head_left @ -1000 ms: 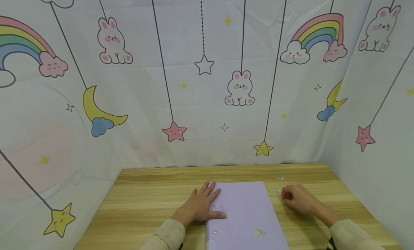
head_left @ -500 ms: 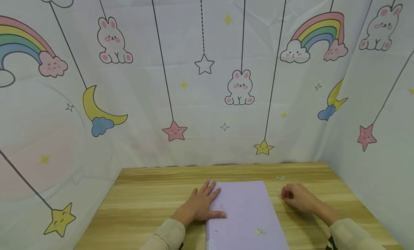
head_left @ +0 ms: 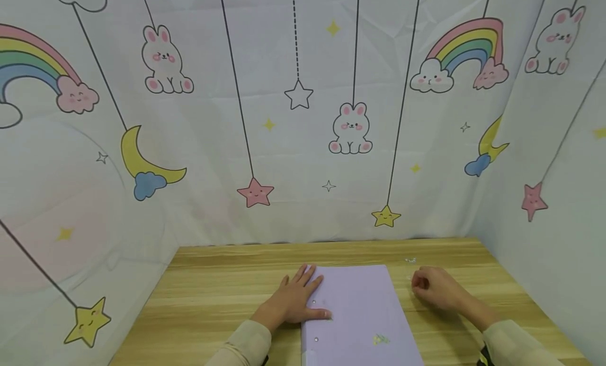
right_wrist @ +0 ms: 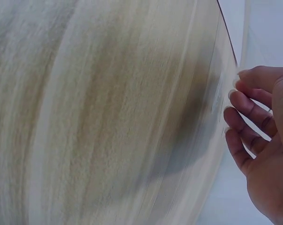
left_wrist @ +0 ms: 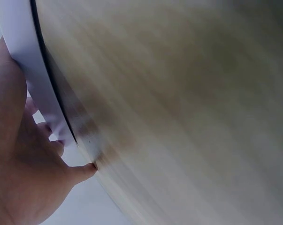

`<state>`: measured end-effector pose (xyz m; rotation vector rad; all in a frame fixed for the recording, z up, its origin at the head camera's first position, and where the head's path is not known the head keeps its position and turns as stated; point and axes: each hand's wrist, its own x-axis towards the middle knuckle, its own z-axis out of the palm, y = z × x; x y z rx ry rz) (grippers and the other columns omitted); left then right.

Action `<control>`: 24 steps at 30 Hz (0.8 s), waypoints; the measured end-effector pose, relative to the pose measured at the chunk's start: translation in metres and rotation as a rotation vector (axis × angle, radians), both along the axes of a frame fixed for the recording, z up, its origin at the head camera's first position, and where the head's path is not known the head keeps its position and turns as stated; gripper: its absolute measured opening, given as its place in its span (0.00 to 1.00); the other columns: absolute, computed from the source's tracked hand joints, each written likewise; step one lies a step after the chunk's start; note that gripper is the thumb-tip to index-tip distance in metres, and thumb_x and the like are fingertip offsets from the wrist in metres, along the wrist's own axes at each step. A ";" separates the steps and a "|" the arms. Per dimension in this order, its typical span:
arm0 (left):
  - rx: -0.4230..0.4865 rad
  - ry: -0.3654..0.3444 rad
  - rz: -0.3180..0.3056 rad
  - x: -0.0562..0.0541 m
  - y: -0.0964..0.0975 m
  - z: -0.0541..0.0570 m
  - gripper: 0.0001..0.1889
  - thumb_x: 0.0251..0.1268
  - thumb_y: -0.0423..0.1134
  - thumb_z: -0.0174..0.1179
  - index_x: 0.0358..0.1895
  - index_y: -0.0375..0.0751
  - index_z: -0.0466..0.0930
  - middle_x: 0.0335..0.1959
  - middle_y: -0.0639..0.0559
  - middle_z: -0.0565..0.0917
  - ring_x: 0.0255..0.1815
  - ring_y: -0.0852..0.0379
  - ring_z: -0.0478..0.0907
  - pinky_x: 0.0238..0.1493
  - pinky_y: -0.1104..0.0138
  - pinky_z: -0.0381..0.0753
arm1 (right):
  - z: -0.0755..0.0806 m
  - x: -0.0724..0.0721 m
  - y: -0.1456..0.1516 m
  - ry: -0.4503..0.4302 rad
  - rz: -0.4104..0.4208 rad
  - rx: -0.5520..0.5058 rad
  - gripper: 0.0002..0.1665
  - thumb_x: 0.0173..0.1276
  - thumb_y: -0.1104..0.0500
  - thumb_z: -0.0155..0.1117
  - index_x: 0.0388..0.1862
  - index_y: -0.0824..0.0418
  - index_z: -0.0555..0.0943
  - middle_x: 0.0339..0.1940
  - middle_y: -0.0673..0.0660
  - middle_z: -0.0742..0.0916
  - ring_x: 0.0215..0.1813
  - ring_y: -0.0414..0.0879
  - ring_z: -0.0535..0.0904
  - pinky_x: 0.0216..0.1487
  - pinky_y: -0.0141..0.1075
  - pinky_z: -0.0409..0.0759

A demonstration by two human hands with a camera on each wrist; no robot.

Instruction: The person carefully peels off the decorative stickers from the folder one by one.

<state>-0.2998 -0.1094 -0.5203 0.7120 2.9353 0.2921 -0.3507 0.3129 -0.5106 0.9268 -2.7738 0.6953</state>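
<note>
The two hands are set well apart. The left hand (head_left: 293, 301) lies spread upon the left edge of a lilac folder (head_left: 355, 297) — fingers extended, little finger beyond the edge, thumb reaching across the cover. The folder lies flat on the table (head_left: 222, 284); rivets (head_left: 315, 339) mark its left side, and a yellow-green sprig (head_left: 380, 339) sits right of centre. The right hand (head_left: 437, 290), fingers bent and thumb close to the index finger, is just right of the folder; whether it pinches anything cannot be told. Beyond it — pale scraps (head_left: 411, 260). Behind hangs a printed backdrop (head_left: 303, 155).
</note>
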 end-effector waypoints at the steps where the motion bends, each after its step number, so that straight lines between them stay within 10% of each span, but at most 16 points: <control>1: -0.001 0.000 0.001 0.000 0.000 0.000 0.54 0.65 0.80 0.55 0.86 0.51 0.58 0.88 0.45 0.50 0.88 0.43 0.43 0.78 0.35 0.55 | 0.001 0.000 0.000 -0.005 -0.009 -0.003 0.10 0.61 0.64 0.75 0.29 0.49 0.84 0.26 0.38 0.79 0.30 0.31 0.72 0.32 0.32 0.75; 13: -0.007 -0.004 0.001 0.001 -0.001 0.002 0.54 0.65 0.80 0.55 0.86 0.51 0.57 0.88 0.46 0.50 0.88 0.43 0.42 0.79 0.35 0.55 | 0.007 0.003 -0.005 0.003 -0.094 -0.028 0.05 0.68 0.59 0.76 0.39 0.55 0.86 0.35 0.43 0.84 0.41 0.40 0.80 0.44 0.41 0.82; 24: -0.002 -0.003 -0.002 0.002 0.000 0.002 0.53 0.66 0.79 0.55 0.86 0.50 0.57 0.88 0.45 0.50 0.88 0.43 0.43 0.79 0.35 0.55 | 0.013 0.009 -0.013 -0.014 -0.151 -0.072 0.37 0.71 0.45 0.76 0.67 0.69 0.79 0.62 0.65 0.86 0.65 0.66 0.80 0.63 0.65 0.77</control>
